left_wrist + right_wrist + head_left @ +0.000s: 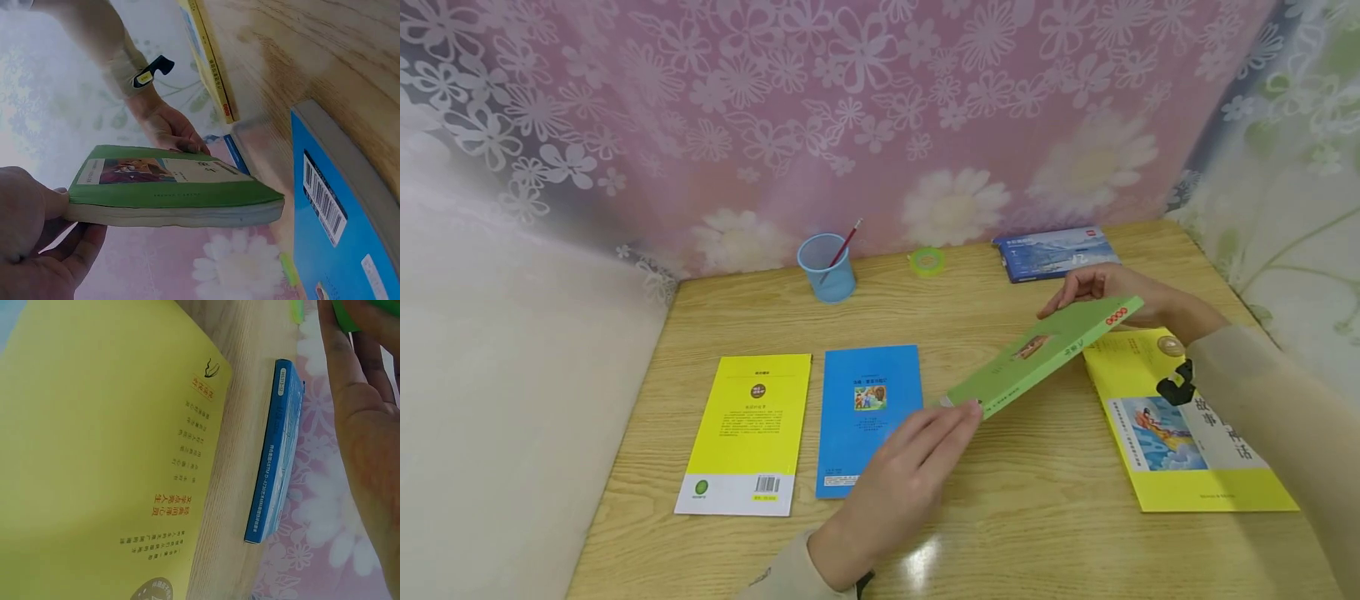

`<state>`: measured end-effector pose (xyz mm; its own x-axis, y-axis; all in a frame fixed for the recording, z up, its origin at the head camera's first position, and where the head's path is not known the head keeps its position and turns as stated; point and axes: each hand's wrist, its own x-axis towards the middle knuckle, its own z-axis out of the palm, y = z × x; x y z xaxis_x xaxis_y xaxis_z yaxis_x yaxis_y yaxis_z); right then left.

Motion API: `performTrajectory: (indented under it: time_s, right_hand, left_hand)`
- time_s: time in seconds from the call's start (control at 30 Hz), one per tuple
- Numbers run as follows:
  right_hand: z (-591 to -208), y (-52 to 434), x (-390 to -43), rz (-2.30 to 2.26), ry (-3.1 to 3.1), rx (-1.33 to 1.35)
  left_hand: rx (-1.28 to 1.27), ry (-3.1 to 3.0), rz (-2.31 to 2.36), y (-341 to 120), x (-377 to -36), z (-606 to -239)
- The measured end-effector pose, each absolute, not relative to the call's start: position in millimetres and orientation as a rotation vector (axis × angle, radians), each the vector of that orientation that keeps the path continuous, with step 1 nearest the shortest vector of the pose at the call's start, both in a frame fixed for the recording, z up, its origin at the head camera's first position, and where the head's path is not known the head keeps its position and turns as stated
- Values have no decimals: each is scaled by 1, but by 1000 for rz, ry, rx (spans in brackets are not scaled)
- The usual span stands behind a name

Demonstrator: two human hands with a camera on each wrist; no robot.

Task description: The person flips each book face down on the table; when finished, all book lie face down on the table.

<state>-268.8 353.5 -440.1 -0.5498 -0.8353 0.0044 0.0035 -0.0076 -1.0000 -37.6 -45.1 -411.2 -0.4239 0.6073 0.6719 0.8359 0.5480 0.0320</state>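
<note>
above the wooden table [1045, 492], green book [1045, 350] tilted, left hand [902, 479] and right hand [1105, 287] each pinching an end

The counter [1045, 492] is a light wooden top with a visible grain, set into a corner hung with flowered cloth. Taking the blue book [868, 417] near the middle as the mark: it lies flat, back cover up, with its barcode at the near edge. Just beside it on its left, not touching, lies a yellow book [747, 432], also back cover up. Beyond the blue book, toward the back edge, stands a blue mesh cup [827, 267] with a red pencil [846, 243] leaning in it. Further right along the back lie a green roll of tape [927, 261] and a dark blue book [1054, 252]. Well to the right of the blue book, a large yellow book [1187, 442] lies face up.
</note>
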Motion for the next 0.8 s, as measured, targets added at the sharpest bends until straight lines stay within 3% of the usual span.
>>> performTrajectory:
  time_s: [0.23, 0.53, 0.8]
  right_hand:
    - [-445, 345, -274, -1579, 1737, -1180]
    - [-446, 324, -254, -1449, 2168, -1141]
    - [-438, 311, -226, -850, 2721, -1319]
  left_hand:
    - [-1225, -2159, -233, -51, -39, -412]
    - [-1289, -2063, -83, -55, -46, -414]
    - [-1307, -2034, -17, -60, -49, -419]
